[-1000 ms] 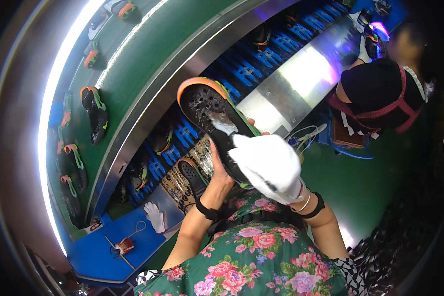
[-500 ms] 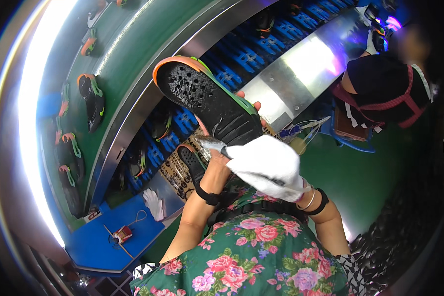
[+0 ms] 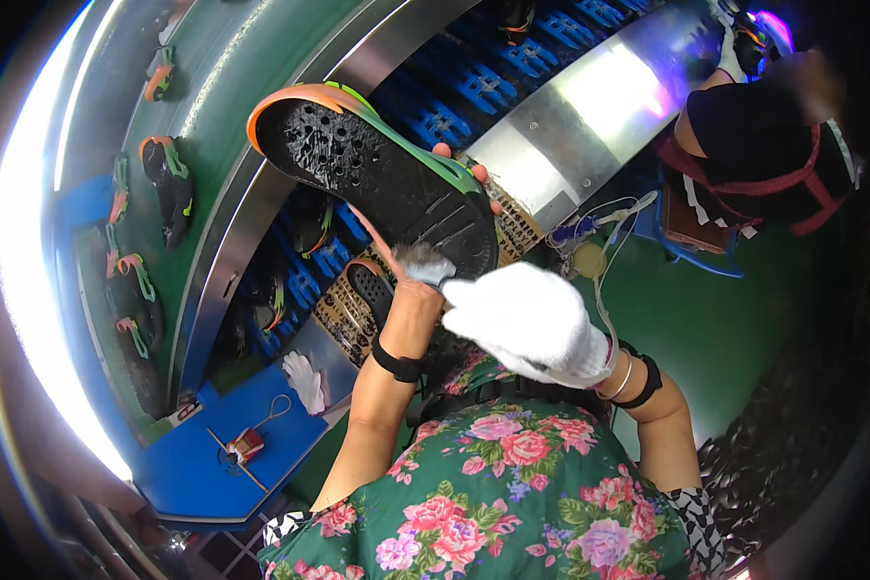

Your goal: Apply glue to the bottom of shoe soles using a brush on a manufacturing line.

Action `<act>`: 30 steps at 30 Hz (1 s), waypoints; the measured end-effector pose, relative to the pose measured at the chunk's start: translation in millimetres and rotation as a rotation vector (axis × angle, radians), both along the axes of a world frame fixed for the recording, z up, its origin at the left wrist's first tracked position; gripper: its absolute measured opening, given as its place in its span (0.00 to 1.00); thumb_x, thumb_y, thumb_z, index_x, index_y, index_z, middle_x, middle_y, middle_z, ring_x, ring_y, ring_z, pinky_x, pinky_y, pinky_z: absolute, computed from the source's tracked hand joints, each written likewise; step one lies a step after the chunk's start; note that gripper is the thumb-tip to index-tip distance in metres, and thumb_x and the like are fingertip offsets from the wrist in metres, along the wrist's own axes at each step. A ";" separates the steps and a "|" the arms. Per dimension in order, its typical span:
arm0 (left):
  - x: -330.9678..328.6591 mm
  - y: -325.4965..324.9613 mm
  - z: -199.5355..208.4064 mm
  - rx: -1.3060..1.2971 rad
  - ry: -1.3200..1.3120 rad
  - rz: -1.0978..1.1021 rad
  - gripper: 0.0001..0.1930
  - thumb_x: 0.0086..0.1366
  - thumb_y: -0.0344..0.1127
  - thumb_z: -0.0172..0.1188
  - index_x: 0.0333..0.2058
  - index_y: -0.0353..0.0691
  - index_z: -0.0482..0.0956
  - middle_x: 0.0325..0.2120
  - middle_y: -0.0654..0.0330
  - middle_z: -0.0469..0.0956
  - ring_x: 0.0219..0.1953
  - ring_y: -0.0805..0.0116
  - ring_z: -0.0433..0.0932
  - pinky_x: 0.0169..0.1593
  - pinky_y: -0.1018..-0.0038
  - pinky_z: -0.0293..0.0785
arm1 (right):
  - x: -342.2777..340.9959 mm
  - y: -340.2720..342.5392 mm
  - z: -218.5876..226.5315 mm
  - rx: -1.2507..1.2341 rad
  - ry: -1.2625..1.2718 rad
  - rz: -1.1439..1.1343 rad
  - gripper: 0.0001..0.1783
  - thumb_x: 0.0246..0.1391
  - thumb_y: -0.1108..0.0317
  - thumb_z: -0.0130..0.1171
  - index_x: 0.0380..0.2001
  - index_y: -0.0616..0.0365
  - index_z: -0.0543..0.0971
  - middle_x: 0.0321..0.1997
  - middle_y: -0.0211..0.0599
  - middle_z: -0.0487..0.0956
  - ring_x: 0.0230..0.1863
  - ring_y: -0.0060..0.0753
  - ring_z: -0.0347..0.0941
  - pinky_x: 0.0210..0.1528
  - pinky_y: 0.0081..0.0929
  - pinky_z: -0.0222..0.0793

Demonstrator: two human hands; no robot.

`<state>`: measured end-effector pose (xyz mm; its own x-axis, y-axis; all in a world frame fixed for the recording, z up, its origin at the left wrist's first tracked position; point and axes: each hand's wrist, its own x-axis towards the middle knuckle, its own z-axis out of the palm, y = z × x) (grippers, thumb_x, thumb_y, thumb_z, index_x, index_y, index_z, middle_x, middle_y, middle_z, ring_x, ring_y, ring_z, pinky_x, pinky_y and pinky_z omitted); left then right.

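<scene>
sole (image 3: pixel 387 184) – blk, orng/grn rim | R glove (image 3: pixel 532 319): wht | garment (image 3: pixel 507 488) – grn, pink flrl | table (image 3: pixel 188 459): blue

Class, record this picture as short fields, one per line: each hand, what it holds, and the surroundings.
Left hand: bare, gripping a shoe sole
Sole: black, perforated toward its orange-rimmed end, green along one side
Right hand: white-gloved, holding a brush
Brush: bristles at the sole's near end; contact unclear
Lower left: loose glove at the blue table's edge
Upper right: co-worker
</scene>
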<state>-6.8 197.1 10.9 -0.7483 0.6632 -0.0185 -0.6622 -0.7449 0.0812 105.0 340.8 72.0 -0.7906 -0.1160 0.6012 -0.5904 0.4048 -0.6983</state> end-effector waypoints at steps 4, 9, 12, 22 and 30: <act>0.3 -0.3 7.5 -0.052 0.069 0.054 0.53 0.61 0.80 0.45 0.66 0.35 0.63 0.57 0.43 0.74 0.58 0.39 0.74 0.53 0.39 0.77 | -1.5 14.1 2.6 -0.344 -0.207 0.187 0.14 0.44 0.77 0.73 0.38 0.57 0.87 0.42 0.40 0.86 0.38 0.38 0.83 0.40 0.31 0.79; -3.8 2.3 6.4 -0.022 0.070 0.093 0.51 0.62 0.78 0.47 0.68 0.39 0.61 0.61 0.46 0.70 0.57 0.38 0.74 0.53 0.39 0.77 | -1.0 10.9 -3.9 -0.055 -0.046 0.028 0.15 0.46 0.74 0.72 0.41 0.56 0.86 0.43 0.39 0.86 0.37 0.39 0.81 0.38 0.32 0.78; -3.3 -4.4 3.9 -0.004 0.070 0.075 0.51 0.60 0.77 0.52 0.69 0.42 0.59 0.66 0.43 0.62 0.59 0.38 0.71 0.56 0.41 0.77 | 1.9 12.0 -6.8 -0.183 -0.133 0.145 0.14 0.47 0.73 0.72 0.41 0.54 0.87 0.44 0.38 0.86 0.37 0.39 0.81 0.38 0.32 0.77; 2.6 -19.5 -8.1 0.031 0.002 -0.175 0.56 0.57 0.76 0.55 0.68 0.31 0.57 0.62 0.42 0.63 0.55 0.40 0.72 0.54 0.52 0.79 | 4.3 15.9 -6.8 -0.248 -0.227 0.276 0.14 0.48 0.72 0.72 0.41 0.52 0.87 0.43 0.35 0.86 0.37 0.37 0.81 0.37 0.31 0.77; -7.6 -23.6 -5.9 -0.092 0.064 -0.214 0.55 0.59 0.72 0.56 0.69 0.30 0.55 0.61 0.32 0.63 0.53 0.36 0.75 0.53 0.52 0.81 | 1.8 10.2 -12.2 0.024 -0.055 0.138 0.15 0.49 0.71 0.70 0.43 0.52 0.86 0.42 0.36 0.85 0.36 0.36 0.79 0.35 0.31 0.76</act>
<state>-14.4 173.5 5.0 -0.5924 0.8045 -0.0429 -0.7955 -0.5756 0.1893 106.8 351.0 59.8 -0.7982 -0.2392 0.5529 -0.6022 0.3395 -0.7225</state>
